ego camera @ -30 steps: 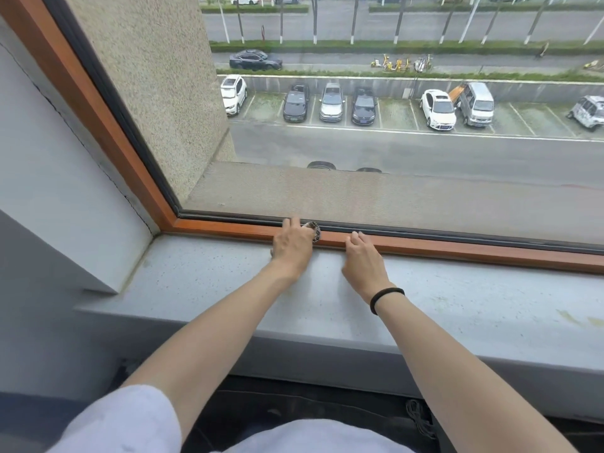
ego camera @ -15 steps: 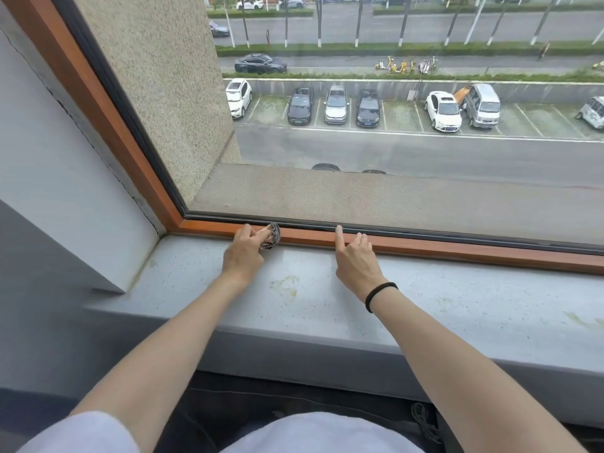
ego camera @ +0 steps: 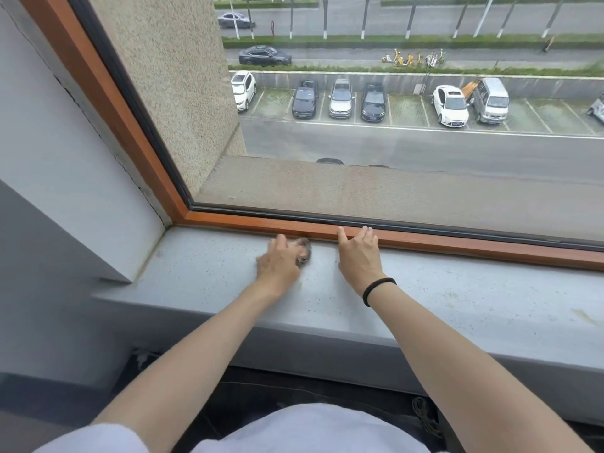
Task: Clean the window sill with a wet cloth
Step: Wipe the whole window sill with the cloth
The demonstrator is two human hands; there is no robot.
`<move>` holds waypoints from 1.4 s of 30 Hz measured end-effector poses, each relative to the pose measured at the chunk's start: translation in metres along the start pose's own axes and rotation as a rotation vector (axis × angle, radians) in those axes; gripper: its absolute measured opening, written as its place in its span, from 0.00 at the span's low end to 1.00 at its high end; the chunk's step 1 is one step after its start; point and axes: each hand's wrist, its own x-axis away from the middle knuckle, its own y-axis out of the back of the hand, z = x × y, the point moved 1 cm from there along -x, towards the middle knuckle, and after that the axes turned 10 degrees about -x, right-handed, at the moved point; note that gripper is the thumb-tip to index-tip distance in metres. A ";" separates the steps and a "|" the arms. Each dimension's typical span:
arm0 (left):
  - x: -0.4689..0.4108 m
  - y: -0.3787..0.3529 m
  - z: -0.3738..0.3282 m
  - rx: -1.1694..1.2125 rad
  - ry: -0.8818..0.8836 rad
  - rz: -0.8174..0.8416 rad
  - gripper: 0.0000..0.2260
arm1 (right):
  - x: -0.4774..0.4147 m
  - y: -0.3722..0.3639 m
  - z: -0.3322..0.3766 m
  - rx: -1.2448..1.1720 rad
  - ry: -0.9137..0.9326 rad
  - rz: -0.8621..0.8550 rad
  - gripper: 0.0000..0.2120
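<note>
Window pane [ego camera: 392,142]: the biggest thing in my view, shut, with a car park and a road beyond it.
Window sill [ego camera: 457,295]: grey, speckled with grime along its whole length. I see a yellowish streak [ego camera: 585,317] far to the right, well away from both hands.
Window frame [ego camera: 457,243]: orange-brown bottom rail, running along the back edge of the sill.
Right hand [ego camera: 359,256]: fingers straight and spread, with the tips up on the rail and the palm over the sill. Its grip is apart and holds nothing, and it has hardly moved in the last second. I take it for a brace.
Left hand [ego camera: 277,266]: blurred with motion. Half a second ago it was further left, up against the rail. It has since swung back toward the right hand and come down onto the flat of the sill. Its grip looks closed over the cloth, though the blur hides the fingers.
Cloth [ego camera: 304,251]: a small dark wad showing at the left fingertips, pressed on the sill just beside the rail.
Meaning: I judge this to be back-and-forth scrubbing of the left corner, now shifting from the rail to the sill itself. Most of the sill to the right looks undone.
Wrist band [ego camera: 377,287]: black, on the right wrist.
</note>
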 end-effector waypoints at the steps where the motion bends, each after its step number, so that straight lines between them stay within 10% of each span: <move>1: 0.007 -0.001 -0.005 -0.009 -0.106 0.034 0.19 | 0.000 -0.001 0.001 -0.013 -0.011 -0.003 0.28; 9: -0.032 0.028 0.063 -0.041 0.144 0.026 0.27 | -0.016 0.004 0.011 -0.052 0.020 -0.094 0.27; 14: -0.012 0.024 0.060 0.006 -0.188 0.162 0.27 | -0.030 0.003 0.016 -0.045 0.073 -0.089 0.26; 19: -0.037 0.036 0.077 -0.023 0.128 0.060 0.24 | -0.040 0.003 0.020 -0.022 0.042 -0.053 0.26; 24: 0.003 0.028 0.048 -0.114 -0.285 0.146 0.25 | -0.053 0.002 0.024 0.023 0.048 -0.055 0.25; 30: -0.037 0.037 0.069 -0.108 -0.006 0.053 0.26 | -0.064 0.001 0.029 0.061 0.040 -0.021 0.25; 36: -0.006 0.029 0.075 -0.141 -0.347 0.080 0.29 | -0.068 -0.001 0.040 -0.040 0.028 0.011 0.40; 42: -0.030 0.044 0.068 -0.072 0.021 0.004 0.18 | -0.064 0.003 0.044 -0.083 0.043 0.001 0.48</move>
